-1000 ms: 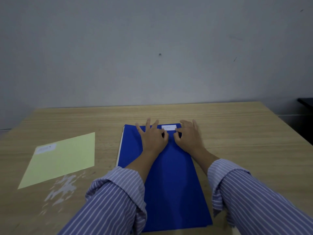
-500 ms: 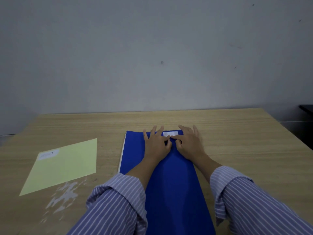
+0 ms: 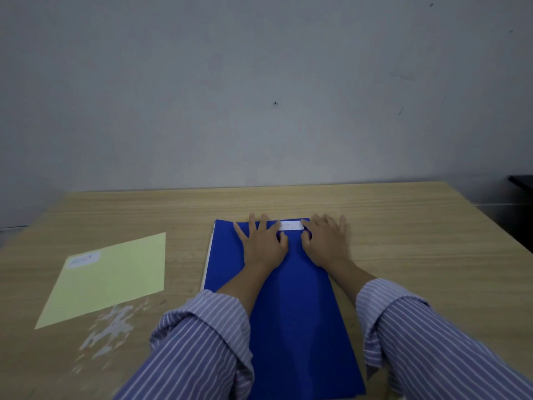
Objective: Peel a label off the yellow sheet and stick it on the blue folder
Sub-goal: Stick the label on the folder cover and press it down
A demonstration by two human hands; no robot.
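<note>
The blue folder (image 3: pixel 291 307) lies flat on the wooden table in front of me. A white label (image 3: pixel 292 225) sits on the folder's far edge. My left hand (image 3: pixel 264 243) rests flat on the folder, fingers spread, with a fingertip on the label's left end. My right hand (image 3: pixel 327 241) lies flat beside it, fingers spread, touching the label's right end. The yellow sheet (image 3: pixel 109 280) lies to the left on the table, with one white label (image 3: pixel 84 259) left at its far corner.
The wooden table (image 3: pixel 418 241) ends at a grey wall behind. A patch of white scuffed residue (image 3: pixel 111 332) marks the tabletop just in front of the yellow sheet. A dark object (image 3: pixel 520 183) stands beyond the table's right edge.
My hands have moved apart along the label: half a second ago the right fingers lay over it, now both sit at its ends and its middle shows.
</note>
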